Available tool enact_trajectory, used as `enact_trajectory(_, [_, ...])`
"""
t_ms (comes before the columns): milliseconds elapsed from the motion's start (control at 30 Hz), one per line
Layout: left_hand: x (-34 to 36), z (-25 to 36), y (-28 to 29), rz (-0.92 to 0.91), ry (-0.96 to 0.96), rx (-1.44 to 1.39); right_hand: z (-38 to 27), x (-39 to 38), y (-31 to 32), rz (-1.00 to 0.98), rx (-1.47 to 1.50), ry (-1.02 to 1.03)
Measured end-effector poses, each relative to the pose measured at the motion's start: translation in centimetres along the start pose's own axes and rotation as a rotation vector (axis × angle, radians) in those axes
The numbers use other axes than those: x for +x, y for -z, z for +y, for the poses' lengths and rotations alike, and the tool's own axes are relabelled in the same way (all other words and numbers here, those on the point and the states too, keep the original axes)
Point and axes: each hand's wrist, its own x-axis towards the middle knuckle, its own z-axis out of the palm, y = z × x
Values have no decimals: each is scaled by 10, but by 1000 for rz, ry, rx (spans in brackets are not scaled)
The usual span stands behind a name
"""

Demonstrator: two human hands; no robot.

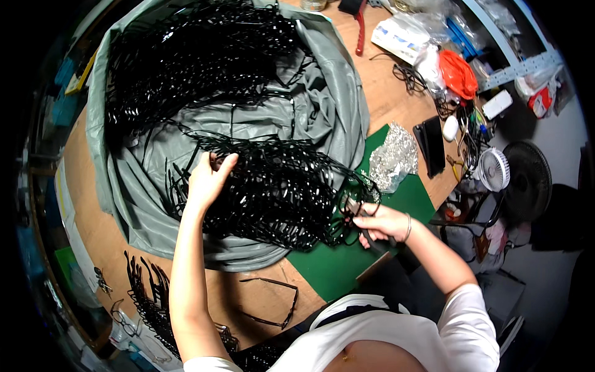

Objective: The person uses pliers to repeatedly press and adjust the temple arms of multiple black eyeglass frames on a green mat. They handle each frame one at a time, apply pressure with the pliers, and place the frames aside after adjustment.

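Observation:
My left hand (207,177) reaches into a big pile of black plastic spectacle frame parts (273,186) lying on a grey sheet (322,105), fingers pinched on one piece in the pile. My right hand (379,221) is closed around a small dark-handled tool, its tip at a black frame part (353,198) at the pile's right edge, over a green cutting mat (347,266). A second heap of black parts (192,62) lies further back on the sheet.
One black spectacle frame (269,301) lies on the wooden table near me. A row of black parts (149,297) sits lower left. A pile of silver bits (393,158), a black case (431,146), a small white fan (494,168) and cluttered bags stand right.

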Motion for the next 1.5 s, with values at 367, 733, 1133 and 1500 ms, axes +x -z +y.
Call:
enact_trajectory(367, [-11,1,-33,390,-215,225,-9,16,20,-117,-46,40])
enact_trajectory(733, [-153,98,-98,697,-482,50,21,16,57,-406,23,166])
enact_trajectory(1133, [-200,85,-268,622,-449,615,62,-30,76,-534,-114,280])
enact_trajectory(1500, [-220,126,-238,383,-287,-651,140,-72,133,88,-761,1048])
